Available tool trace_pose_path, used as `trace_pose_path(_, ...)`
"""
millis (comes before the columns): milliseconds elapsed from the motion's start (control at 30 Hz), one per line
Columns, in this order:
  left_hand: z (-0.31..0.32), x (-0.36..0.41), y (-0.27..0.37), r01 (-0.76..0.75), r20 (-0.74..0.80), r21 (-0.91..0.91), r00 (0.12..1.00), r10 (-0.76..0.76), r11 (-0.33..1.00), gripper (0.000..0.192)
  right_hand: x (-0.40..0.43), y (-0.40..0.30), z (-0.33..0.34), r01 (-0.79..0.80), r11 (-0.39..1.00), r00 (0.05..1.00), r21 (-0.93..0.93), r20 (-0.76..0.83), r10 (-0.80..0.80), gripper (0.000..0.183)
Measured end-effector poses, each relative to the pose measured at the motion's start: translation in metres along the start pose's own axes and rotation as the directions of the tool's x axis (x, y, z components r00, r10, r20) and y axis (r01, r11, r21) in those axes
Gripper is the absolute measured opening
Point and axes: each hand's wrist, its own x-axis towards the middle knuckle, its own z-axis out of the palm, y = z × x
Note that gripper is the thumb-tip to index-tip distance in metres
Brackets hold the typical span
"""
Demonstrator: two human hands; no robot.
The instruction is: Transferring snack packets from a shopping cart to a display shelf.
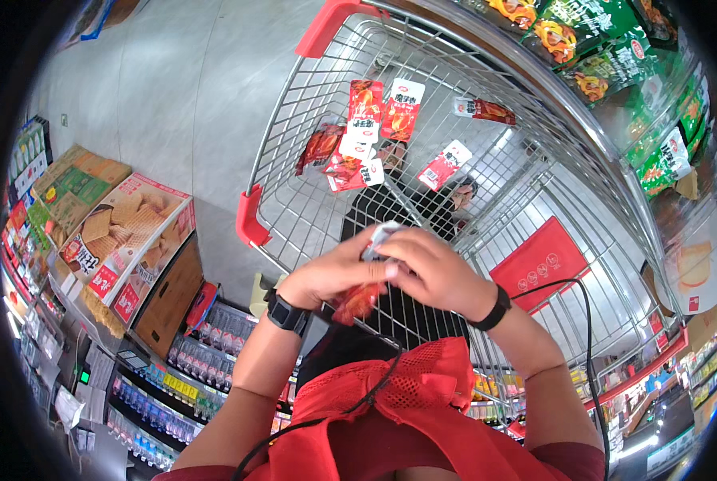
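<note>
In front of my chest, both hands are on red-and-white foil snack packaging. My left hand holds it from the side, thumb across the front. My right hand has its fingers curled over the upper part. The fingers hide much of the packaging, so I cannot tell whether it is one packet or more. Beneath and beyond my hands is a wire shopping cart with red plastic corners. Several similar packets lie in it: some overlap in a pile, while a single packet and another packet lie apart.
Green snack bags are stacked beyond the cart's right side. On the left stands a printed carton display, with shelves of bottles nearby. A black cable runs beside my right arm. Grey floor shows at upper left.
</note>
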Motion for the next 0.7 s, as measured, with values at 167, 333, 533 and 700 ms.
trace_pose_path(167,-0.001,0.004,-0.014,0.052,0.067,-0.368,0.997,-0.029,0.928,0.076,0.000,0.022,0.003,-0.142,0.981,0.936,-0.131,-0.340,0.090,0.036)
trace_pose_path(333,0.003,0.020,-0.019,-0.177,-0.122,-0.475,0.983,0.134,0.862,0.072,-0.020,0.184,0.015,-0.787,0.460,0.581,-0.411,-0.745,0.328,0.078)
trace_pose_path(533,0.002,0.032,-0.032,-0.221,-0.193,-0.478,0.971,0.144,0.850,0.067,-0.055,0.237,0.027,-0.778,0.428,0.622,-0.460,-0.661,0.420,0.094)
trace_pose_path(700,-0.002,0.036,-0.038,-0.240,-0.343,-0.404,0.934,0.097,0.883,0.065,-0.055,0.217,0.038,-0.767,0.452,0.639,-0.455,-0.603,0.478,0.098)
